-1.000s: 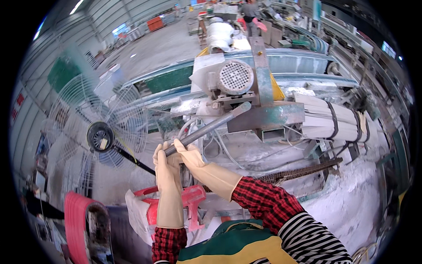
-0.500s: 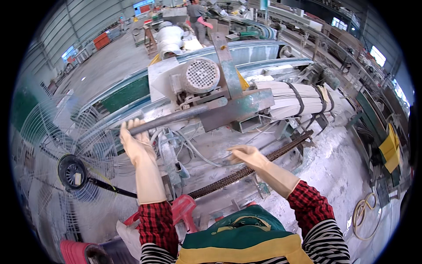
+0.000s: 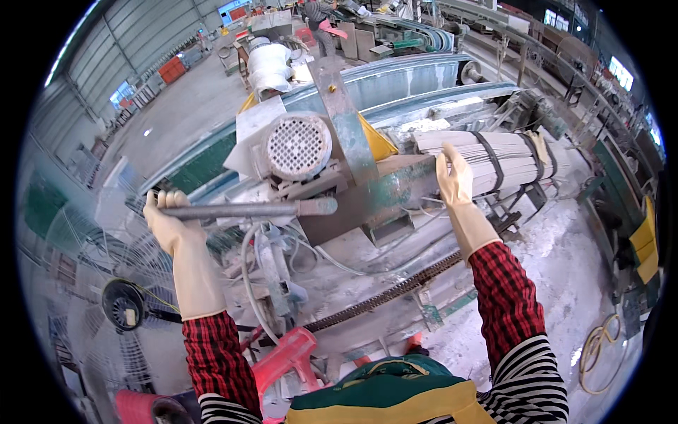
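My left hand [image 3: 173, 226], in a cream rubber glove, is wrapped round the free end of a dark metal lever bar [image 3: 240, 210]. The bar reaches right to a green-and-rust steel plate guard [image 3: 381, 187] beneath a motor with a round white grille [image 3: 298, 147]. My right hand [image 3: 456, 177], gloved alike, is raised at the guard's right end, against the near end of a bundle of pale flat strips [image 3: 470, 152] tied with dark bands. Its fingers point up and away, stretched out; whether they press on the strips cannot be made out.
A rusty chain [image 3: 388, 290] runs across the machine bed below my hands. At left stands a wire-caged fan [image 3: 123, 304]. A red plastic chair [image 3: 289, 357] is close to my body. Loose hose [image 3: 600, 353] lies at right. Another person [image 3: 321, 28] stands far back.
My right hand has moved from above the chain, away and right, to the bundle's end. My left hand has swung the lever bar, which now lies nearly level in view. The view has shifted somewhat.
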`<action>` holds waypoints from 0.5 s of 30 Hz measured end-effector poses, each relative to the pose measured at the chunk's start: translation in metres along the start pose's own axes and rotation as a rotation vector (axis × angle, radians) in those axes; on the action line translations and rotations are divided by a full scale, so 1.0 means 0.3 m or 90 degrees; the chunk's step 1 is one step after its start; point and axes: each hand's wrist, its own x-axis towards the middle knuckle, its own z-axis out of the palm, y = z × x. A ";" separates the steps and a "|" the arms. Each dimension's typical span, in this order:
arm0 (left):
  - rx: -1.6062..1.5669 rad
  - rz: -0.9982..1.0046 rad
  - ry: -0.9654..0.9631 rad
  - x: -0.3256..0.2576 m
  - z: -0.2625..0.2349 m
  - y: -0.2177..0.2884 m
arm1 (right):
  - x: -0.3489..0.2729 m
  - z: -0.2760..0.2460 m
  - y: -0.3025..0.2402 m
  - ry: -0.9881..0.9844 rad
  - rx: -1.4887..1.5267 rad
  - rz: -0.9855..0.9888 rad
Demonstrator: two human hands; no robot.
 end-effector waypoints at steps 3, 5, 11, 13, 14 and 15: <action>0.043 -0.008 0.119 -0.043 0.142 0.000 | 0.085 0.107 0.105 -0.010 0.003 0.041; 0.063 0.005 0.180 -0.048 0.154 -0.001 | 0.076 0.182 0.127 -0.089 0.010 0.080; 0.200 -0.034 0.106 0.042 0.346 -0.114 | 0.056 0.213 0.156 -0.147 0.188 0.103; 0.319 -0.037 -0.005 0.100 0.519 -0.184 | 0.059 0.205 0.108 -0.194 0.160 0.085; 0.380 -0.060 -0.115 0.144 0.616 -0.238 | 0.060 0.200 0.111 -0.184 0.153 0.064; 0.403 -0.099 -0.261 0.094 0.743 -0.369 | 0.064 0.194 0.143 -0.171 0.135 0.047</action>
